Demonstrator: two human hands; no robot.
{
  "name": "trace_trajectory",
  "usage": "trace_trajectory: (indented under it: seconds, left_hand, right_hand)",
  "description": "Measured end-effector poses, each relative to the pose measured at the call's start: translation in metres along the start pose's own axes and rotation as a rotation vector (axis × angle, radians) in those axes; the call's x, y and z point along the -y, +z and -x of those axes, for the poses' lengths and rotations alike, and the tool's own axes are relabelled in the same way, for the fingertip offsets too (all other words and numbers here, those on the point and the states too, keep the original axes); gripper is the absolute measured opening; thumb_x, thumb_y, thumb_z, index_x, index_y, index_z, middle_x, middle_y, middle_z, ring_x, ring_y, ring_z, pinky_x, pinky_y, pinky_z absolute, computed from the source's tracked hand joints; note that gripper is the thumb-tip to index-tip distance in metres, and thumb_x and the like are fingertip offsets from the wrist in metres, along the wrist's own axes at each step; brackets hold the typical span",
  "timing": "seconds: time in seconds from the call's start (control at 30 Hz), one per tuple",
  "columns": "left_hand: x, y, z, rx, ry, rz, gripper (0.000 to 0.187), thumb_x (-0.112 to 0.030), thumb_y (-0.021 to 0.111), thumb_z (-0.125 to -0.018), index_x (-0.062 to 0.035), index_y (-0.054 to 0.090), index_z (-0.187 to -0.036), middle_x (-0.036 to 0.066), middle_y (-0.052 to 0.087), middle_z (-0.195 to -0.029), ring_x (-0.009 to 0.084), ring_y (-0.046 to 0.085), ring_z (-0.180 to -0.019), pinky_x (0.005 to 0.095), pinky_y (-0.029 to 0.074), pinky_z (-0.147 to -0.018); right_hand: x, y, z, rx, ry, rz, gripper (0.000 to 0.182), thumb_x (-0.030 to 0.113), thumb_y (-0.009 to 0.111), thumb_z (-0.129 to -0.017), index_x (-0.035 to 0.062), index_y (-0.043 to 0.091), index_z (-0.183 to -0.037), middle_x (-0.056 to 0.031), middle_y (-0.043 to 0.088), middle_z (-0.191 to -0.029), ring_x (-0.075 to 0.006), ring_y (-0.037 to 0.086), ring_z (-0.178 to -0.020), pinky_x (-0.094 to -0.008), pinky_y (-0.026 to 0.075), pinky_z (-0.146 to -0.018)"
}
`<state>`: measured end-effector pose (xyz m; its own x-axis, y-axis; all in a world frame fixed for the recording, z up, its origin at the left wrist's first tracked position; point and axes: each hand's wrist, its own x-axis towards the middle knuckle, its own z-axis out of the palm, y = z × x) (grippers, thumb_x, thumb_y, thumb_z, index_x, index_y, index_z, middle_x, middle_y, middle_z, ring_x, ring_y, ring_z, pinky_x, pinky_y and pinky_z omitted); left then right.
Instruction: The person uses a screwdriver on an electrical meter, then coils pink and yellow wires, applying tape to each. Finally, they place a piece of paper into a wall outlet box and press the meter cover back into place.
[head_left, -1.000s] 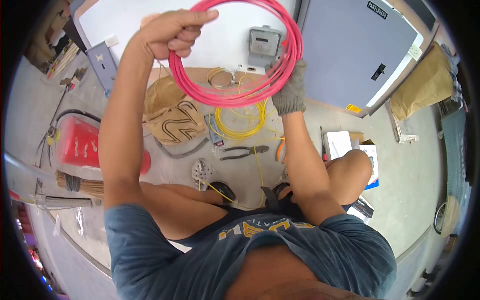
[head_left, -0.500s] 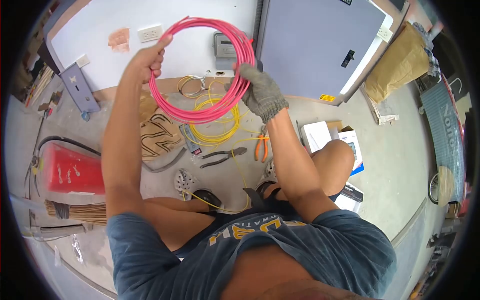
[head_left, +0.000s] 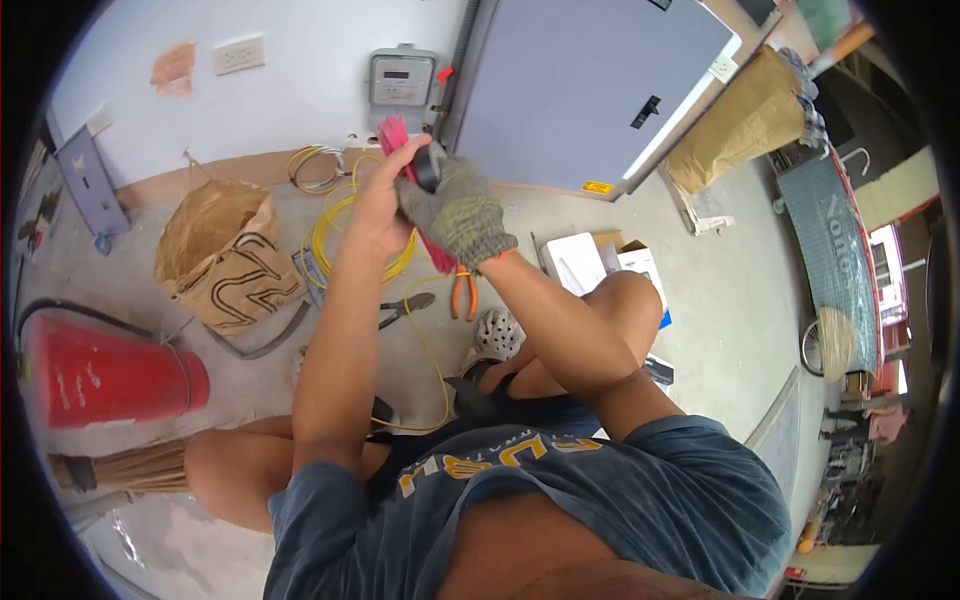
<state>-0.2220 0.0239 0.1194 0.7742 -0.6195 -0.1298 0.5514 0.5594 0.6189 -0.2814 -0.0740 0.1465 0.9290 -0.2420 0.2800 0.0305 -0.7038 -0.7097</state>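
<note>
A coil of pink wire [head_left: 437,256] is held up between my hands, seen nearly edge-on. My bare left hand [head_left: 384,208] is closed around its near side. My right hand [head_left: 462,212], in a grey knit glove, grips a roll of black tape [head_left: 428,166] against the coil. Some fingers of both hands are hidden behind the wire and each other. Below them on the floor lie a coil of yellow wire [head_left: 322,245], dark-handled pliers [head_left: 408,308] partly behind my left forearm, and orange-handled pliers [head_left: 464,294].
An electric meter [head_left: 402,80] and a grey panel box [head_left: 580,90] are on the wall ahead. An open paper bag [head_left: 225,255] and a red fire extinguisher [head_left: 115,372] stand at left. White boxes [head_left: 575,262] sit by my right knee. Yellow wire trails between my feet.
The pink coil has turned from facing me to edge-on and come lower. My hands have moved from its opposite sides to close together. The view has shifted, showing the paper bag more fully.
</note>
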Motion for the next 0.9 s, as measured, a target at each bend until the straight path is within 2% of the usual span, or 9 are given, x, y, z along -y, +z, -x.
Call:
trace_trajectory:
  seconds: [0.17,0.23,0.27,0.37,0.53,0.6,0.77,0.83,0.9]
  left_hand:
    - [0.013,-0.031,-0.004,-0.048,-0.201,0.131,0.021,-0.023,0.057,-0.096,-0.0052,0.063,-0.103,0.010,0.069,-0.093,0.0247,0.068,-0.082,0.0409,0.056,-0.081]
    - [0.021,-0.055,-0.008,-0.081,-0.206,0.008,0.015,-0.023,0.056,-0.096,-0.0083,0.061,-0.093,0.005,0.065,-0.078,0.0209,0.063,-0.065,0.0393,0.055,-0.064]
    - [0.026,-0.055,-0.002,-0.041,-0.193,0.071,0.012,-0.021,0.060,-0.094,-0.0108,0.056,-0.087,-0.001,0.057,-0.068,0.0139,0.052,-0.050,0.0324,0.045,-0.049]
    - [0.027,-0.037,0.015,-0.039,-0.180,-0.158,0.011,-0.020,0.064,-0.092,-0.0145,0.055,-0.088,-0.006,0.046,-0.060,0.0076,0.039,-0.045,0.0256,0.037,-0.045]
    - [0.026,0.000,0.032,-0.104,0.084,-0.254,0.020,-0.008,0.068,-0.086,-0.0068,0.053,-0.100,0.005,0.064,-0.086,0.0054,0.039,-0.045,0.0235,0.035,-0.041]
    - [0.023,0.006,0.032,-0.091,0.070,-0.573,0.027,-0.005,0.068,-0.084,-0.0032,0.053,-0.107,0.010,0.066,-0.102,0.0048,0.043,-0.047,0.0230,0.037,-0.042]
    - [0.040,0.006,0.030,-0.132,0.215,-0.622,0.020,-0.011,0.069,-0.085,-0.0049,0.058,-0.101,0.002,0.065,-0.086,0.0049,0.047,-0.052,0.0227,0.036,-0.042]
    - [0.044,0.007,0.030,-0.144,0.275,-0.846,0.017,-0.015,0.071,-0.085,-0.0065,0.061,-0.095,-0.002,0.059,-0.075,0.0043,0.045,-0.053,0.0229,0.034,-0.043]
    - [0.044,0.007,0.029,-0.209,0.111,-0.783,0.010,-0.006,0.070,-0.080,-0.0048,0.064,-0.088,0.000,0.060,-0.074,0.0078,0.049,-0.053,0.0251,0.038,-0.043]
  right_hand:
    - [0.003,-0.028,0.024,0.190,-0.059,0.347,0.048,0.047,0.065,-0.081,0.0026,0.064,-0.100,-0.0215,0.061,-0.100,-0.0386,0.059,-0.098,-0.0458,0.047,-0.087]
    - [0.010,-0.052,0.022,0.263,-0.097,0.411,0.051,0.051,0.064,-0.081,0.0026,0.066,-0.099,-0.0206,0.062,-0.098,-0.0386,0.059,-0.097,-0.0461,0.048,-0.086]
    - [0.006,-0.059,0.018,0.287,-0.117,0.415,0.051,0.051,0.064,-0.081,0.0026,0.066,-0.099,-0.0206,0.062,-0.098,-0.0386,0.059,-0.097,-0.0461,0.048,-0.086]
    - [-0.009,-0.076,0.010,0.350,-0.074,0.456,0.048,0.047,0.071,-0.078,0.0026,0.067,-0.097,-0.0189,0.064,-0.092,-0.0364,0.062,-0.088,-0.0445,0.049,-0.081]
    - [-0.022,-0.076,0.012,0.442,-0.103,0.566,0.047,0.048,0.068,-0.079,0.0028,0.066,-0.092,-0.0201,0.064,-0.088,-0.0375,0.061,-0.088,-0.0452,0.048,-0.079]
    - [-0.015,-0.076,0.012,0.506,-0.047,0.565,0.049,0.050,0.067,-0.078,0.0027,0.066,-0.092,-0.0210,0.065,-0.089,-0.0392,0.060,-0.091,-0.0465,0.048,-0.081]
    - [-0.024,-0.075,0.012,0.556,-0.112,0.608,0.034,0.037,0.065,-0.079,0.0060,0.067,-0.093,-0.0198,0.066,-0.084,-0.0403,0.062,-0.084,-0.0474,0.048,-0.077]
    - [-0.032,-0.080,0.018,0.514,-0.180,0.575,0.028,0.032,0.063,-0.078,0.0075,0.068,-0.092,-0.0209,0.066,-0.085,-0.0407,0.062,-0.084,-0.0483,0.048,-0.075]
    - [-0.029,-0.085,0.023,0.463,-0.189,0.594,0.024,0.030,0.061,-0.077,0.0094,0.069,-0.086,-0.0185,0.066,-0.080,-0.0395,0.063,-0.078,-0.0497,0.049,-0.070]
